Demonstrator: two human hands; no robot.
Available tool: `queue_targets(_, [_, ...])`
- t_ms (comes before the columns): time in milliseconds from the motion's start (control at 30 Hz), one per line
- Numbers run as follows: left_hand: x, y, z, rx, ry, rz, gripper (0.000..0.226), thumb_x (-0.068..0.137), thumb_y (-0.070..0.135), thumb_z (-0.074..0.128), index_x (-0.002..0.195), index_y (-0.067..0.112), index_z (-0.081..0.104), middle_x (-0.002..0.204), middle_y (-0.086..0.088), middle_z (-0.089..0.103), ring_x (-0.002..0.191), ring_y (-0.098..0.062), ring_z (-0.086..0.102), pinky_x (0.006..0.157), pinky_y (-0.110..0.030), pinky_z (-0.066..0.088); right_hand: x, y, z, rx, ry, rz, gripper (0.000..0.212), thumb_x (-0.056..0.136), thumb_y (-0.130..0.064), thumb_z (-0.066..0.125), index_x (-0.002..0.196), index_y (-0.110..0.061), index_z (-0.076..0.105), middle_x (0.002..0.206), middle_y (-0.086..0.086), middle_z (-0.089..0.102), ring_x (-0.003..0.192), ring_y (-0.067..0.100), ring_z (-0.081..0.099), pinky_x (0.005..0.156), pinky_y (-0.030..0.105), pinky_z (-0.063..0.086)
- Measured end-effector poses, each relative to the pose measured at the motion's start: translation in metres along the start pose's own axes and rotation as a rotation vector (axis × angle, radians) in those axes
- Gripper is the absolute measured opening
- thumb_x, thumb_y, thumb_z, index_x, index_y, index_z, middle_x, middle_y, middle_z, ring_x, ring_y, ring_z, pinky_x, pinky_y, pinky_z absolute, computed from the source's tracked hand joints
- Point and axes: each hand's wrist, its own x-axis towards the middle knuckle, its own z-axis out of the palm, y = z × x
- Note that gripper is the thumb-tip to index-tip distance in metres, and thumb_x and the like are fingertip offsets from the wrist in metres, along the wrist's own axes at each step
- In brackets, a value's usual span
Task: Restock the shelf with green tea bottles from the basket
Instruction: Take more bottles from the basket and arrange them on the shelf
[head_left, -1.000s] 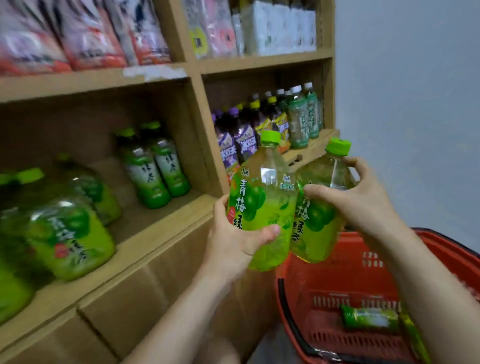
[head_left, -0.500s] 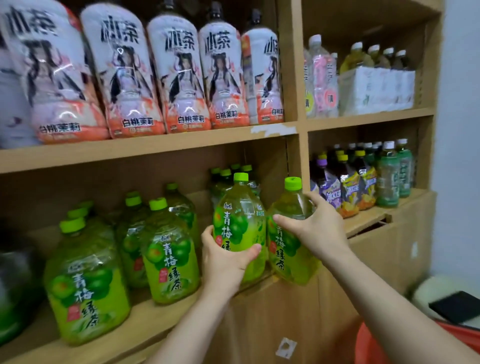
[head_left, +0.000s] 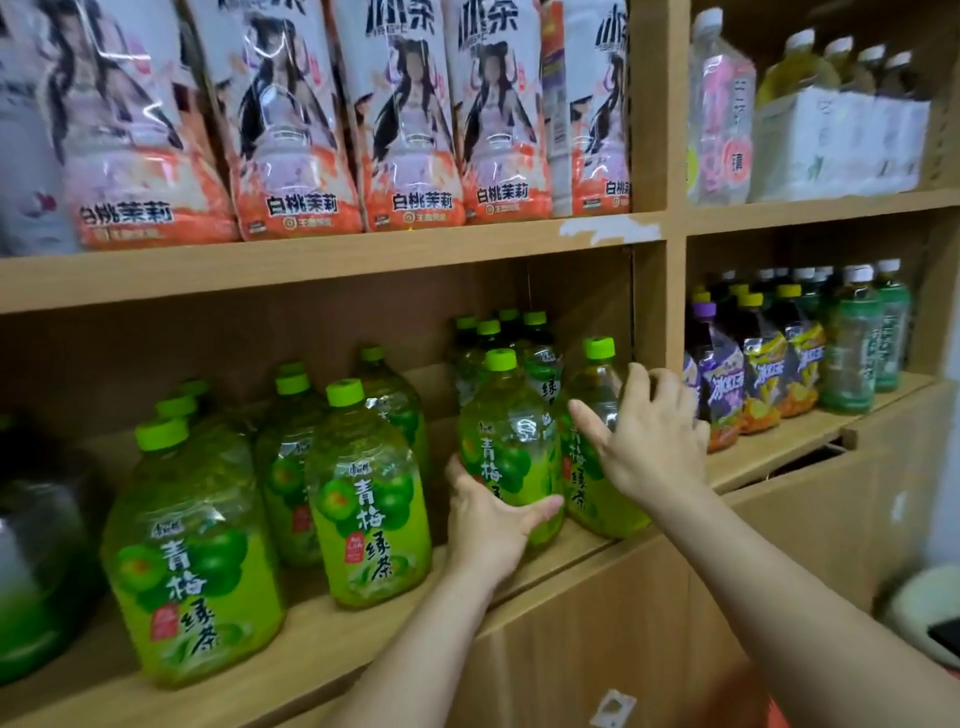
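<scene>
Left hand (head_left: 488, 525) wraps the base of a green tea bottle (head_left: 506, 431) at the shelf (head_left: 519, 577) front edge. Right hand (head_left: 649, 441), fingers spread, rests on the second bottle (head_left: 597, 499), which stands just beside it. More green bottles (head_left: 498, 332) behind.

1 second ago the 2 bottles hung in the air over the basket, and half a second ago they were just reaching the shelf's front edge. Now the left green tea bottle (head_left: 506, 441) and the right green tea bottle (head_left: 589, 496) both stand on the shelf (head_left: 311, 642), side by side. The right hand (head_left: 649, 436) has loosened its grasp, its fingers spread and only touching its bottle. The basket has dropped from view, bar a red blur (head_left: 743, 699) that may be its rim.
</scene>
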Motion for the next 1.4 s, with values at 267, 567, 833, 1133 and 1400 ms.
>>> queue_targets(267, [-0.069, 0.015, -0.059, 0.211, 0.014, 0.266, 0.088, 0.079, 0.034, 0.072, 0.148, 0.031, 0.017, 0.153, 0.012, 0.023, 0.138, -0.007, 0.026, 0.113, -0.027, 0.027, -0.044, -0.044, -0.033, 0.307, 0.235, -0.197, 0.081, 0.084, -0.054, 0.054, 0.148, -0.016, 0.021, 0.148, 0.012, 0.027, 0.131, 0.032, 0.025, 0.099, 0.058, 0.030])
queue_targets(567, [-0.060, -0.016, -0.222, 0.613, 0.698, 0.382, 0.092, 0.064, 0.047, 0.078, 0.141, 0.020, 0.034, 0.140, -0.014, 0.040, 0.129, -0.034, 0.037, 0.105, -0.051, 0.035, -0.108, -0.149, 0.015, 0.468, -0.170, -0.257, 0.112, 0.070, -0.069, 0.061, 0.149, -0.027, -0.004, 0.156, 0.010, 0.010, 0.141, 0.032, 0.019, 0.103, 0.049, 0.036])
queue_targets(833, [-0.045, -0.055, -0.223, 0.652, 0.500, 0.324, 0.102, 0.057, 0.046, 0.084, 0.142, 0.044, 0.028, 0.150, -0.012, 0.022, 0.132, -0.040, 0.034, 0.101, -0.047, 0.040, -0.111, -0.178, 0.058, 0.401, -0.164, -0.170, 0.115, 0.062, -0.063, 0.072, 0.147, -0.030, 0.002, 0.142, 0.010, 0.030, 0.129, 0.030, 0.039, 0.090, 0.048, 0.048])
queue_targets(1133, [-0.045, -0.058, -0.232, 0.583, 0.434, 0.367, 0.099, 0.059, 0.044, 0.084, 0.139, 0.053, 0.025, 0.153, -0.002, 0.014, 0.138, -0.034, 0.028, 0.102, -0.040, 0.038, -0.096, -0.156, 0.061, 0.301, -0.085, -0.151, 0.114, 0.065, -0.061, 0.073, 0.150, -0.020, 0.009, 0.145, 0.019, 0.030, 0.127, 0.036, 0.043, 0.091, 0.046, 0.048])
queue_targets(1400, [-0.058, -0.046, -0.210, 0.909, 0.570, 0.791, 0.067, 0.075, 0.032, 0.073, 0.135, 0.023, 0.045, 0.143, -0.018, 0.038, 0.131, -0.035, 0.036, 0.105, -0.053, 0.035, -0.079, -0.157, 0.051, 0.062, -0.217, -0.207, 0.113, 0.074, -0.080, 0.038, 0.149, -0.012, -0.012, 0.159, 0.012, -0.002, 0.142, 0.029, 0.024, 0.104, 0.045, 0.032])
